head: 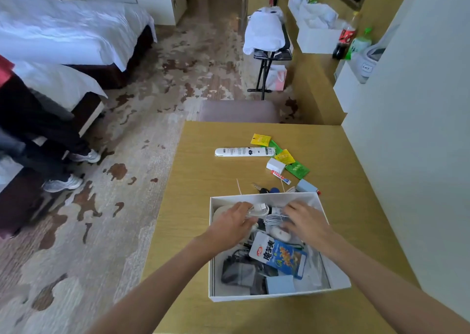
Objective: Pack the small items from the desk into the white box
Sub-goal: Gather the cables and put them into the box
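The white box (338, 280) stands on the wooden desk (193, 171), holding a blue snack packet (279, 256), dark pouches and a light blue block. Both my hands are inside its far end. My left hand (232, 225) grips a coiled white charger cable (263, 210). My right hand (306, 220) is blurred, fingers curled around the other end of the cable bundle. Beyond the box lie a white tube (244, 152), yellow sachets (260, 139), green sachets (297, 169), a small white box (275, 166), a tiny toothpaste tube (281, 177), keys (264, 188) and a grey-blue box (306, 186).
A padded chair back (239, 111) stands at the desk's far edge. A wall (407, 155) runs along the right. Another person's legs and sneakers (62, 183) are at the left by the beds. A luggage rack (269, 54) stands further back.
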The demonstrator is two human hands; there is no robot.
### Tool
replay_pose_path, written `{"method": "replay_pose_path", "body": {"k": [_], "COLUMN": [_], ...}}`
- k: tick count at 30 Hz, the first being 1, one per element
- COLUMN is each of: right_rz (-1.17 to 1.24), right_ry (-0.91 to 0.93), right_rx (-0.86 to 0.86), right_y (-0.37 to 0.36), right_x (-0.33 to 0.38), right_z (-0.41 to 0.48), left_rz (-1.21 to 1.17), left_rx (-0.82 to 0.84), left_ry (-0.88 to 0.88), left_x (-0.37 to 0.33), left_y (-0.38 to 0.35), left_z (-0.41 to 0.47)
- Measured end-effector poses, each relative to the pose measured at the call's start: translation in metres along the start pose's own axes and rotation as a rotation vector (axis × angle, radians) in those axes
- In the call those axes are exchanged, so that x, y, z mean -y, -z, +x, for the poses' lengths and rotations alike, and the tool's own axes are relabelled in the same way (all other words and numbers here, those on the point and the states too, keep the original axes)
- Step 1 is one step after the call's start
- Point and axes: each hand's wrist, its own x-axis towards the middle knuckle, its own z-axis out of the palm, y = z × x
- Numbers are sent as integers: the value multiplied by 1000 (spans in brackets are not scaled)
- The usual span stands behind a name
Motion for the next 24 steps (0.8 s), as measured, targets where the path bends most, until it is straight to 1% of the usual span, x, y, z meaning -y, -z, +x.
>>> {"method": "replay_pose_path", "body": {"k": [5, 9, 11, 12, 14, 16, 18, 20, 24], "right_rz": [23, -69, 1, 15, -64, -57, -22, 31, 152], "right_ry": [73, 100, 82, 86, 103, 52, -10, -69, -113], "right_rx": [9, 12, 2, -30, -160, -288, -331, -331, -356], "right_y": [3, 0, 4, 8, 14, 21, 25, 26, 23], "right_x": [14, 12, 5, 0, -15, -29, -38, -43, -51], "right_z": [4, 1, -3, -7, -14, -25, -36, -44, -59], "left_rz": [13, 75, 103, 109, 134, 206, 290, 341, 430], "left_rx": [19, 48, 51, 53, 59, 52, 27, 9, 21], "left_ry": [-7, -32, -47, -49, -57, -91, -135, -158, -141], "left_x": [2, -2, -6, -9, -15, -22, -30, -40, -50], "left_y": [-4, -8, -10, -11, -17, -25, -36, -47, -67], "left_z": [4, 8, 13, 17, 24, 33, 45, 57, 79]}}
